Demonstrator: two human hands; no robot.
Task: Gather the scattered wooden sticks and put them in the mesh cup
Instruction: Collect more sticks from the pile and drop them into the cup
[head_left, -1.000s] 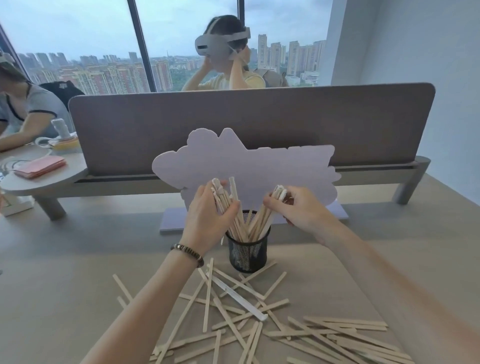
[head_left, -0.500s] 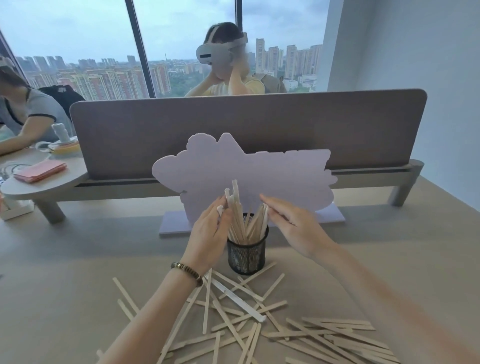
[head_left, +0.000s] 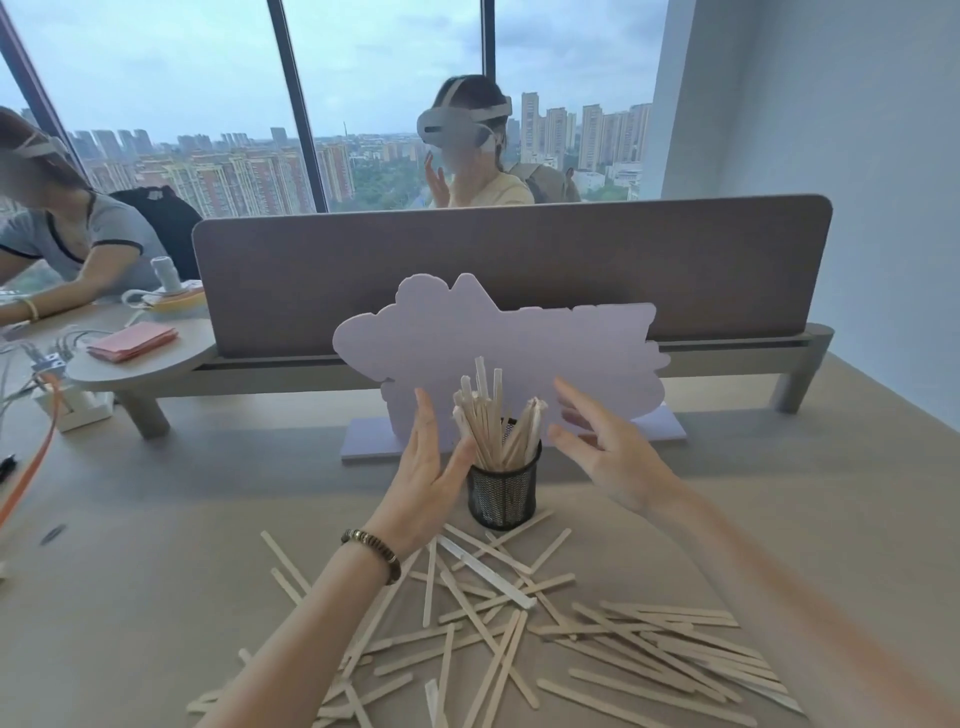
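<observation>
A black mesh cup (head_left: 503, 492) stands on the table with a bunch of wooden sticks (head_left: 491, 420) upright in it. My left hand (head_left: 429, 472) is just left of the cup, fingers spread, thumb close to the sticks and holding nothing. On the cup's other side my right hand (head_left: 605, 448) hovers with fingers apart and empty. Many loose wooden sticks (head_left: 519, 618) lie scattered on the table in front of the cup, under and between my forearms.
A lilac cloud-shaped board (head_left: 519, 343) on a flat base stands right behind the cup. Behind it runs a grey desk divider (head_left: 519, 265). A small round shelf (head_left: 135, 358) with a pink pad sits at the left. Two other people sit beyond.
Both hands held bundles of sticks in the cup a second ago; they have let go and opened, drawing apart to either side. The sticks now stand in the cup.
</observation>
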